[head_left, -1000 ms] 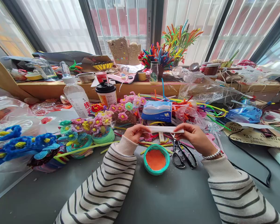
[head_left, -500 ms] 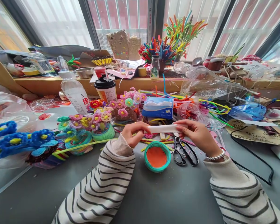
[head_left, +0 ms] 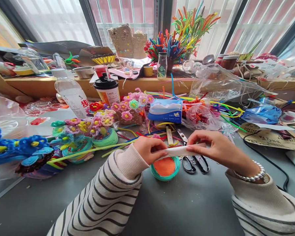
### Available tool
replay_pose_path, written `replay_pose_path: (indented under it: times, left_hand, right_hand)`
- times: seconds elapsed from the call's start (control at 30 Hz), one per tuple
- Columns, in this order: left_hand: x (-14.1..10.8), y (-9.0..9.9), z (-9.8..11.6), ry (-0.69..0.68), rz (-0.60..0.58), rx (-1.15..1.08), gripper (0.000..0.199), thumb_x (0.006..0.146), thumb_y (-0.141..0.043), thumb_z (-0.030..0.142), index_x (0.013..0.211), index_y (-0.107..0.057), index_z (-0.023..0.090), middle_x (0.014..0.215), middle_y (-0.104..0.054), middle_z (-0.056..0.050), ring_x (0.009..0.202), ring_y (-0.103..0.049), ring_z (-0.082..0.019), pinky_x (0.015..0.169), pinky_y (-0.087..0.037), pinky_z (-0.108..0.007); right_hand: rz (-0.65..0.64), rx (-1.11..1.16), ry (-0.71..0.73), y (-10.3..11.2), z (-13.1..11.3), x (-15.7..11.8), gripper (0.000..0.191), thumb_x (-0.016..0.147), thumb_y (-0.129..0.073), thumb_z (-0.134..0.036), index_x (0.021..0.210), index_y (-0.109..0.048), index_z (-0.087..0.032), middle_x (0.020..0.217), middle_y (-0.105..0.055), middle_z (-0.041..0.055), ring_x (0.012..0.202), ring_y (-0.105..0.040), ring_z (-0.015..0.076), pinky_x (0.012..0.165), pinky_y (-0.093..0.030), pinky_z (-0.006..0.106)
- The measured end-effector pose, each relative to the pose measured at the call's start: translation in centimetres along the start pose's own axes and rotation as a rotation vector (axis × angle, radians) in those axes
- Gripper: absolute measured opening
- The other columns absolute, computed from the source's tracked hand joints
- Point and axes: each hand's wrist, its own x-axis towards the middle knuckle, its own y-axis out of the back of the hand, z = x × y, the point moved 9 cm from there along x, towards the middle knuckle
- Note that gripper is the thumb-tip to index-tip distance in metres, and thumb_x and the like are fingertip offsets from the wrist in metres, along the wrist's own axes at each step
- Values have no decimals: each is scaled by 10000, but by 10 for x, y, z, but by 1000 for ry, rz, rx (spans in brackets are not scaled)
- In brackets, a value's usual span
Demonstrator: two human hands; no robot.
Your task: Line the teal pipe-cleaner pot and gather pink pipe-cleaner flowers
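A white folded strip (head_left: 176, 151), tissue or paper by its look, is stretched level between my two hands. My left hand (head_left: 151, 149) pinches its left end between thumb and fingers. At the other end, my right hand (head_left: 208, 147) has thumb and fingers closed on it. Just below the strip sits a small round bowl with a green coiled rim (head_left: 177, 170) and an orange inside (head_left: 165, 167); the strip and my left fingers cover part of its far edge. Black-handled scissors (head_left: 203, 164) lie right of the bowl, their blades partly hidden behind my right hand.
Pipe-cleaner flowers (head_left: 95, 126) in coiled pots and a blue flower bunch (head_left: 22, 147) crowd the left. Behind stand a water bottle (head_left: 72, 95), a lidded cup (head_left: 107, 93) and a blue tissue pack (head_left: 165, 111). A black cable (head_left: 265, 160) curves along the right.
Both hands have come lower and nearer with the white strip, which now overlaps the bowl's far rim. My right wrist has turned and moved outward. The view has tilted slightly down.
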Motion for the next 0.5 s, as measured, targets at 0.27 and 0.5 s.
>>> replay_pose_path:
  times: [0.27, 0.5]
  left_hand:
    - [2, -9, 0, 66, 0, 415, 110, 619, -593, 293, 573, -630, 200, 566, -573, -14, 548, -508, -134, 508, -381, -230]
    - [1, -11, 15, 124, 34, 768, 92, 667, -560, 219, 738, -550, 161, 638, -562, -42, 666, -533, -196, 572, -395, -269]
  right_hand:
    - [-66, -91, -13, -24, -5, 0, 200, 666, -541, -381, 663, -587, -187, 518, -562, -21, 467, -482, 88, 412, -323, 185]
    - [30, -143, -11, -34, -11, 3, 131, 661, -540, -304, 632, -586, -185, 529, -577, -18, 459, -467, 88, 417, -321, 190]
